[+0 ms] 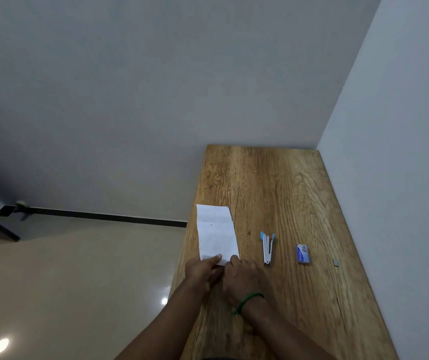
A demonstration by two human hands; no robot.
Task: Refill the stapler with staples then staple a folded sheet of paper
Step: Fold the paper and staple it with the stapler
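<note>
A white folded sheet of paper lies near the left edge of the wooden table. Both hands meet at its near end. My left hand pinches the near edge with thumb and fingers, and my right hand, with a green bracelet at the wrist, pinches the near right corner. A small silver stapler with blue ends lies to the right of the paper, untouched. Further right sits a small blue staple box, and beyond it a short grey strip of staples.
The table stands in a corner, with a grey wall behind and a white wall along its right side. Left of the table the beige tiled floor drops away, with a dark skirting line and a table leg at the far left.
</note>
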